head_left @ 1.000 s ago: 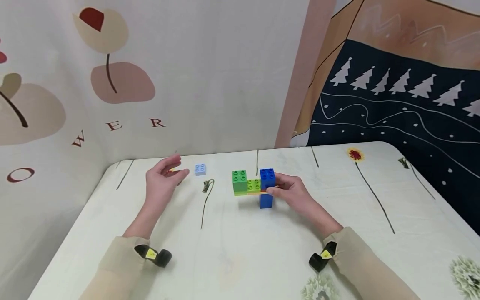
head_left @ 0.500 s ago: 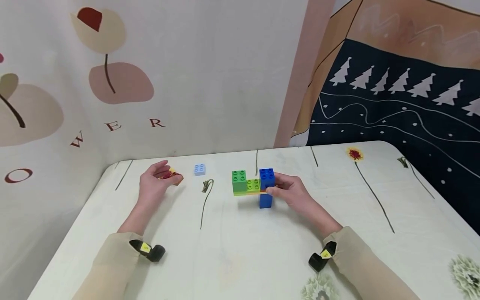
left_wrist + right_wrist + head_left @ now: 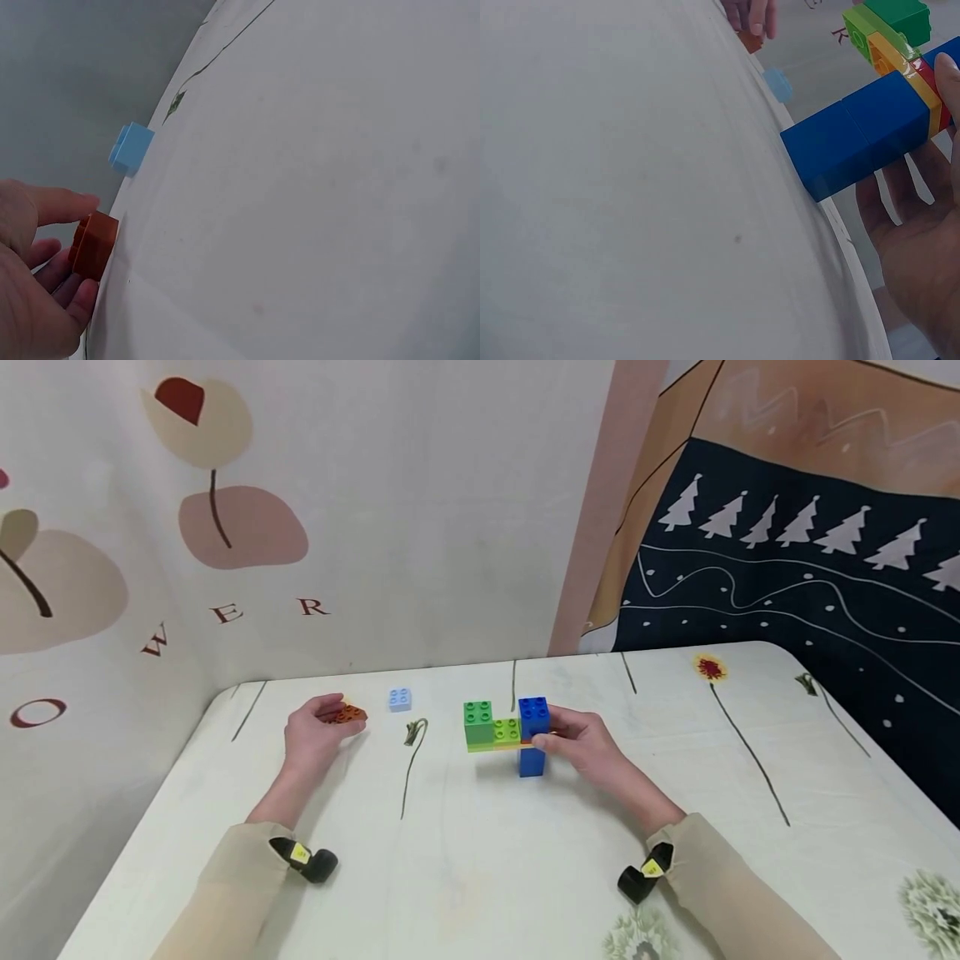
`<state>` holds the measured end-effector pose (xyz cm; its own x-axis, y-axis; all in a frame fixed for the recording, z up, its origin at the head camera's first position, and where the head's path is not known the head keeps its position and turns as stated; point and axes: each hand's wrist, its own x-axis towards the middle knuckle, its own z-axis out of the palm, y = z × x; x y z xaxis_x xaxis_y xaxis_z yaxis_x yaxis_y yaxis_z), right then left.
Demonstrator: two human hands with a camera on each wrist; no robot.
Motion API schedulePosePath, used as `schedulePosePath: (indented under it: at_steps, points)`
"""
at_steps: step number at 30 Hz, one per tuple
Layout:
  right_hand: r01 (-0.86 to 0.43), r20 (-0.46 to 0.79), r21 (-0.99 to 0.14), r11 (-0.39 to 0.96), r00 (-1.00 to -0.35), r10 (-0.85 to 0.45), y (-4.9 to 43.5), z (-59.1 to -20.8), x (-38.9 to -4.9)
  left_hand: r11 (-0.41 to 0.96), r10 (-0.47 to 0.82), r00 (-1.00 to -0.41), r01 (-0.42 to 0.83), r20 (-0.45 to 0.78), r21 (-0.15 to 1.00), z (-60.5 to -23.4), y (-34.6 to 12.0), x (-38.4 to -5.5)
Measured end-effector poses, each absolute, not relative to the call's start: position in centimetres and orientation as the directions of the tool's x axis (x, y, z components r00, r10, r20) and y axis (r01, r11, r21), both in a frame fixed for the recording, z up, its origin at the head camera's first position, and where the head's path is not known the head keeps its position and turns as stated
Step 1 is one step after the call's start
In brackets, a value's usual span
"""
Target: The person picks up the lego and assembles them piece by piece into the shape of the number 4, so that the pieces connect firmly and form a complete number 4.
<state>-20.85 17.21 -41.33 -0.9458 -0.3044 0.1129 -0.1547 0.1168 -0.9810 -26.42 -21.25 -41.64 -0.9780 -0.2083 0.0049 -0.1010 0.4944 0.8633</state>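
My left hand pinches an orange-brown toy brick with studs on top, low over the far left of the table. In the left wrist view, fingertips touch two opposite sides of that brick. Whether it touches the cloth is hard to tell. My right hand grips a built brick model by its blue end. A green brick and a lime brick sit on its left part. Stacked blue bricks form a leg underneath, and thin yellow and red layers show above them.
A light blue brick stands near the back edge, just right of my left hand. The white tablecloth carries printed flowers and stems. A patterned curtain hangs right behind the table.
My left hand has come down and slightly left onto the orange-brown brick and now pinches it; the brick shows its studs more plainly. The right hand and the model have stayed put.
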Motion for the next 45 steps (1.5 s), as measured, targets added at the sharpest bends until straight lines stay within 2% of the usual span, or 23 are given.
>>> schedulePosePath:
  at_steps: [6,16,26,36,45]
  points:
    - [-0.157,0.113,-0.98,0.126,-0.947,-0.302,17.2,-41.23,-20.75,0.529,-0.237,-0.972,-0.134,-0.006,0.838,-41.95,-21.18,-26.48]
    - [-0.155,0.112,-0.98,0.124,-0.946,-0.303,17.27,-41.2,-20.73,0.567,-0.235,-0.972,-0.121,0.02,0.815,-42.14,-21.43,-26.5]
    - [-0.172,0.129,-0.979,0.112,-0.94,-0.317,17.17,-41.35,-20.93,0.489,-0.267,-0.964,-0.145,-0.011,0.86,-42.42,-21.87,-26.52]
    - [-0.159,0.119,-0.981,0.107,-0.942,-0.313,17.12,-41.22,-20.91,0.487,-0.232,-0.973,-0.099,0.019,0.868,-42.07,-21.67,-26.2]
    - [-0.156,0.113,-0.981,0.119,-0.945,-0.308,17.22,-41.42,-20.99,0.498,-0.148,-0.987,-0.027,0.054,0.867,-41.84,-20.96,-26.02]
